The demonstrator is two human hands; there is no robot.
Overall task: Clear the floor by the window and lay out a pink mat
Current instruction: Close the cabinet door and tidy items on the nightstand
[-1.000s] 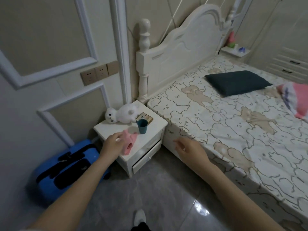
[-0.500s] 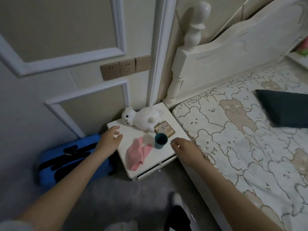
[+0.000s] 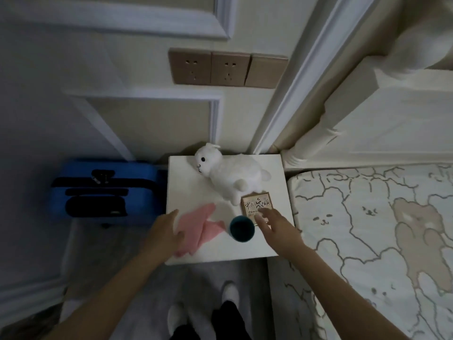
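A crumpled pink cloth (image 3: 203, 227) lies on the white bedside table (image 3: 272, 177). My left hand (image 3: 164, 234) hovers over the cloth's left edge with fingers spread and nothing in it. My right hand (image 3: 277, 224) is open too, fingertips touching a small brown box (image 3: 256, 203) just right of a dark teal cup (image 3: 241, 228). A white plush toy (image 3: 230, 175) lies at the back of the table. No pink mat and no window are in view.
A blue suitcase (image 3: 107, 190) lies on the floor left of the table. The bed with a bear-print sheet (image 3: 372, 241) fills the right side, its white headboard (image 3: 392, 106) behind. Wall sockets (image 3: 225, 68) sit above the table. My feet (image 3: 203, 312) stand on grey floor.
The pink cloth left my left hand and now rests on the table. I have stepped closer and look straight down. My right hand moved up to the box beside the cup.
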